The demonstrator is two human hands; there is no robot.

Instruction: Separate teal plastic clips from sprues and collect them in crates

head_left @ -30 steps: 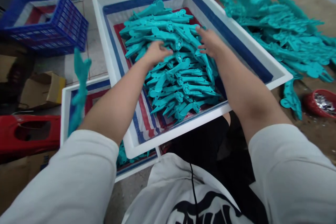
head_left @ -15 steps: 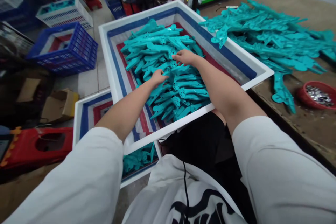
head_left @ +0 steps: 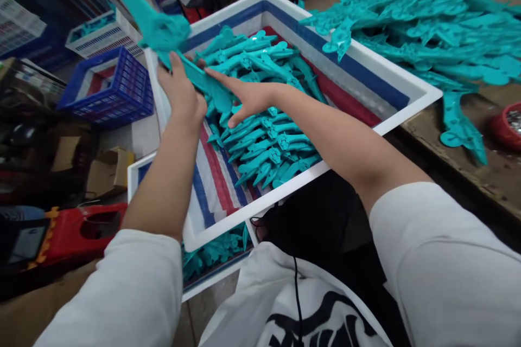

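Observation:
A long teal plastic part (head_left: 160, 30) is raised over the left side of a white-rimmed tray (head_left: 280, 190), slanting from the upper left. My left hand (head_left: 181, 89) is wrapped round it near its middle. My right hand (head_left: 248, 95) lies beside its lower end, thumb and fingers spread, fingertips at the part's edge. Beneath my hands the tray, lined with red, white and blue striped sheet, bears a pile of similar teal parts (head_left: 264, 135) laid in overlapping rows.
A loose heap of teal parts (head_left: 439, 27) covers the table at the right, near a red bowl (head_left: 507, 127) of small metal pieces. Another tray (head_left: 220, 282) sits below the first. At the left are a blue crate (head_left: 108, 84) and a red plastic object (head_left: 89, 227).
My left hand has moved left and up and now holds a teal part raised over the tray's left side. My right hand has shifted left, its fingers spread.

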